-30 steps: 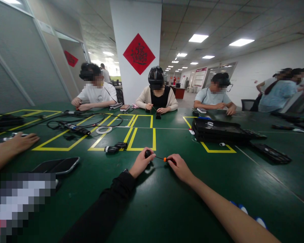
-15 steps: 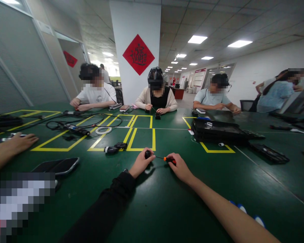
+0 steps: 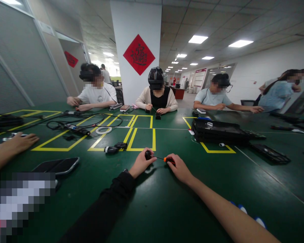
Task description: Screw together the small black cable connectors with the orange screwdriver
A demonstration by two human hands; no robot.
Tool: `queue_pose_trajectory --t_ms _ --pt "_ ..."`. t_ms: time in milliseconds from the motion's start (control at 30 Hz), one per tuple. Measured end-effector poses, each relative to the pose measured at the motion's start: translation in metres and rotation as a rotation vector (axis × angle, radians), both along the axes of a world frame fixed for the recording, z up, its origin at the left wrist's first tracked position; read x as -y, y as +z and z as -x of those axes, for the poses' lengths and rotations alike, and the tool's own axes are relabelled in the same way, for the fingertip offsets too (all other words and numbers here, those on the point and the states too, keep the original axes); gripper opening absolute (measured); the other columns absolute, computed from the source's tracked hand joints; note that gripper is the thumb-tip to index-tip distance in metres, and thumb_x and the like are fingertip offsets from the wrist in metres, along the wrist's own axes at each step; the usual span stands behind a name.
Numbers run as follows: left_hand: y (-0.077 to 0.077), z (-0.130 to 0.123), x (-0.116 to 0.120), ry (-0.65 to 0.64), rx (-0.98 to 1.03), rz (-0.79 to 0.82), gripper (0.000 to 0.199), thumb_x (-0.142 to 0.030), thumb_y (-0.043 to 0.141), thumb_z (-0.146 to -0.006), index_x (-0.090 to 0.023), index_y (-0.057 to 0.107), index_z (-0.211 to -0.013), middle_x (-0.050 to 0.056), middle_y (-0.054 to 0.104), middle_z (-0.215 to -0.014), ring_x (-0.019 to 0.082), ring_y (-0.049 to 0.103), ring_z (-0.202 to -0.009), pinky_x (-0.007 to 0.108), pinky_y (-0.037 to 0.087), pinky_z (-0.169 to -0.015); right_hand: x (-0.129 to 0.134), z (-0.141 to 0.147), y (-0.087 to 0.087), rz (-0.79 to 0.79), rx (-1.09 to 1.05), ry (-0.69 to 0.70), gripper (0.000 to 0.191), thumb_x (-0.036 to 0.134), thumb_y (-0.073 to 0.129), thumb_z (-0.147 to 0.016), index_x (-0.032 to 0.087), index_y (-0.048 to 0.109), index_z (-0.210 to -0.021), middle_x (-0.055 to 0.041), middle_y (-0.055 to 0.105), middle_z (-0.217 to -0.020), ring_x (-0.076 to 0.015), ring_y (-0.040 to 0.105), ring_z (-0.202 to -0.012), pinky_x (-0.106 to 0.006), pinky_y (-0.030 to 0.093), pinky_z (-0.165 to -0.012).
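Observation:
In the middle of the head view, my left hand (image 3: 141,163) is closed around a small round black object (image 3: 148,155), whose kind I cannot make out. My right hand (image 3: 178,167) grips a screwdriver (image 3: 170,160) by its black and orange handle. The screwdriver's thin shaft points left and reaches the black object, beside my left fingertips. Both hands are just above the green table (image 3: 152,206). My fingers hide much of the handle and part of the black object.
A bundled black cable (image 3: 116,147) lies left of my hands, near a white cable coil (image 3: 103,130). Black trays (image 3: 216,130) stand at the right, with a black panel (image 3: 270,153) beside them. A phone-like device (image 3: 57,166) lies left. Several people sit around the table.
My hands hold almost the same pose, with the screwdriver still against the black object. Across the table, the person at the right has stretched an arm out to the right.

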State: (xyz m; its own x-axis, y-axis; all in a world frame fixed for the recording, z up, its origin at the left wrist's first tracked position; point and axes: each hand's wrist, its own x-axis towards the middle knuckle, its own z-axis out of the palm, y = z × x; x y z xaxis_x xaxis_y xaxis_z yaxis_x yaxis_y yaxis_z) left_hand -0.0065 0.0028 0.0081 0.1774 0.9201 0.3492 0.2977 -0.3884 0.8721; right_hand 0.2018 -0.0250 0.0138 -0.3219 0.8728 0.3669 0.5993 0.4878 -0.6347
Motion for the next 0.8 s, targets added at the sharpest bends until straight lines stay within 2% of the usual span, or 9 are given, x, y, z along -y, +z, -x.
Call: queue_pose_trajectory --t_ms 433,633,800 --pt "0.002 0.000 0.001 0.016 0.004 -0.012 0.023 -0.029 0.062 -0.067 -0.017 0.052 -0.084 -0.001 0.056 -0.078 0.013 0.054 -0.074 0.026 0.041 -0.072 -0.002 0.000 -0.003 -0.027 -0.040 -0.005 0.018 0.017 0.047 -0.080 0.020 0.056 -0.095 -0.0042 0.057 -0.093 -0.0162 0.052 -0.086 -0.032 0.041 -0.079" --pt "0.003 -0.001 0.001 0.021 0.015 -0.007 0.025 -0.028 0.064 -0.065 -0.017 0.050 -0.083 -0.002 0.055 -0.075 0.011 0.054 -0.069 0.024 0.042 -0.069 0.002 0.000 0.003 -0.073 -0.078 0.025 0.018 0.018 0.051 -0.077 0.020 0.060 -0.093 -0.0030 0.060 -0.092 -0.0159 0.054 -0.087 -0.031 0.040 -0.081" --pt "-0.001 0.001 -0.001 0.022 -0.019 -0.029 0.026 -0.023 0.065 -0.063 -0.017 0.050 -0.083 -0.004 0.054 -0.072 0.010 0.053 -0.064 0.023 0.041 -0.065 0.007 0.000 0.008 -0.117 -0.083 0.037 0.019 0.020 0.051 -0.078 0.021 0.062 -0.093 -0.0032 0.061 -0.088 -0.0151 0.055 -0.081 -0.029 0.042 -0.075"
